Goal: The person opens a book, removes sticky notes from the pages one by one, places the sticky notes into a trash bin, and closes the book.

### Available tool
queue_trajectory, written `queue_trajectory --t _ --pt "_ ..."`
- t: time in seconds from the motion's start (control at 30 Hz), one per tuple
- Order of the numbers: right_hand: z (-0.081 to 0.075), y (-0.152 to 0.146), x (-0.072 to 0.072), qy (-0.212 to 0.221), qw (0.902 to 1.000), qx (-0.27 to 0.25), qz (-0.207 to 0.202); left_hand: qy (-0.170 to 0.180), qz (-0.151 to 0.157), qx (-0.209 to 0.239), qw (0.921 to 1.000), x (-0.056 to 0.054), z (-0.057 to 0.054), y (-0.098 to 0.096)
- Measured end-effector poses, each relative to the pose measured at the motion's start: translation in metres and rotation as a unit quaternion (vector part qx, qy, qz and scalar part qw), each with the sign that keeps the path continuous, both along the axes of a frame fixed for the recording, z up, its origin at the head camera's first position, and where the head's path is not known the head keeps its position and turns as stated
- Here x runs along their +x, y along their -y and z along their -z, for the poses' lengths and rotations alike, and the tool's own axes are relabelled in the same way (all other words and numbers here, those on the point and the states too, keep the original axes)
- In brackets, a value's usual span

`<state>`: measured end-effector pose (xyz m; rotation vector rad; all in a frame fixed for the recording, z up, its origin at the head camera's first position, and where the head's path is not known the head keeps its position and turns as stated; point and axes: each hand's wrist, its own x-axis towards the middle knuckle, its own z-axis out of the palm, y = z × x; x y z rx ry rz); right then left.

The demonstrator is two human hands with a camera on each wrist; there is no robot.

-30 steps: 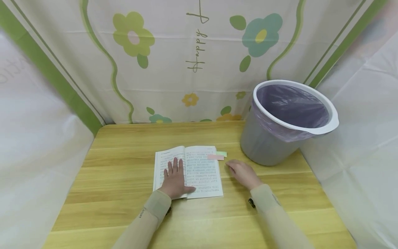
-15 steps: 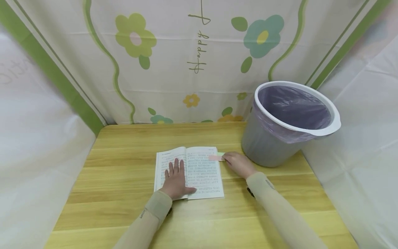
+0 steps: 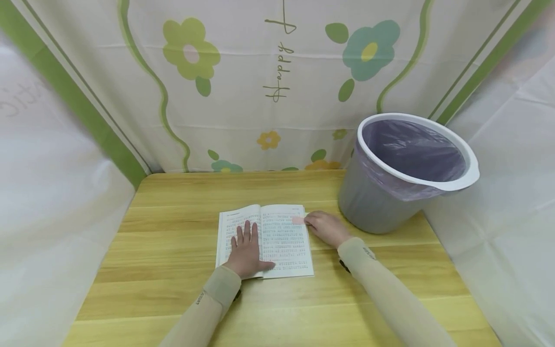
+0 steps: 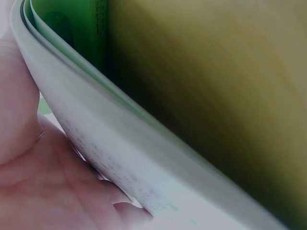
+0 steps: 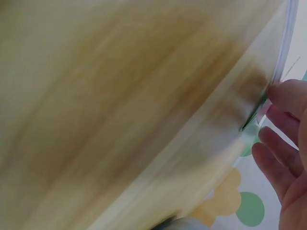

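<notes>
An open book (image 3: pixel 286 248) lies on the wooden table, its pages covered in small print. My left hand (image 3: pixel 244 253) rests flat across the left page and the fold, fingers spread and thumb over the right page. A pink sticky tab (image 3: pixel 297 220) sits at the upper right edge; its outer end is between the thumb and fingers of my right hand (image 3: pixel 328 228). Behind those fingertips a green tab (image 5: pixel 251 116) sticks out, mostly hidden in the head view. From the left wrist, the book's page edges (image 4: pixel 144 143) and the left palm (image 4: pixel 53 187) appear close up.
A grey bin (image 3: pixel 368 202) with a white rim and purple liner stands at the table's back right, close to my right hand. A flower-printed cloth (image 3: pixel 243 86) hangs behind the table (image 3: pixel 173 299), with white cloth on both sides.
The right hand has moved up and left from beside the book to the tabs and now pinches the pink sticky tab. My left hand keeps its place on the pages.
</notes>
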<state>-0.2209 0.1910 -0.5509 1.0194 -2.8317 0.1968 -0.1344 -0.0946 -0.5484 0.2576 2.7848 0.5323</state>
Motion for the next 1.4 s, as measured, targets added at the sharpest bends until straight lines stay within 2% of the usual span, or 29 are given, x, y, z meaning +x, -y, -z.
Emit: queue_trajectory --t 0.37,0.63,0.73,0.97,1.23,1.4 --pt "0.003 0.004 -0.001 -0.019 0.9997 0.013 0.007 0.003 -0.003 0.006 1.0 0.0 -0.001 -0.001" --pt "0.003 0.005 -0.002 -0.002 0.9996 0.009 0.025 0.0 -0.003 0.004 1.0 0.0 0.0 0.0" --pt "0.004 0.004 -0.003 0.006 0.9994 0.001 0.033 0.001 -0.002 0.004 1.0 0.0 0.0 0.0" --pt "0.003 0.002 -0.004 0.04 0.9953 -0.058 0.066 0.0 -0.003 0.003 1.0 0.0 -0.001 -0.001" --pt "0.004 -0.004 -0.004 0.023 0.9954 -0.072 0.058 0.004 -0.005 -0.002 1.0 0.001 -0.004 -0.001" --pt "0.001 -0.009 -0.001 0.03 0.9927 -0.097 0.066 0.007 -0.006 0.004 0.9999 0.001 -0.005 -0.001"
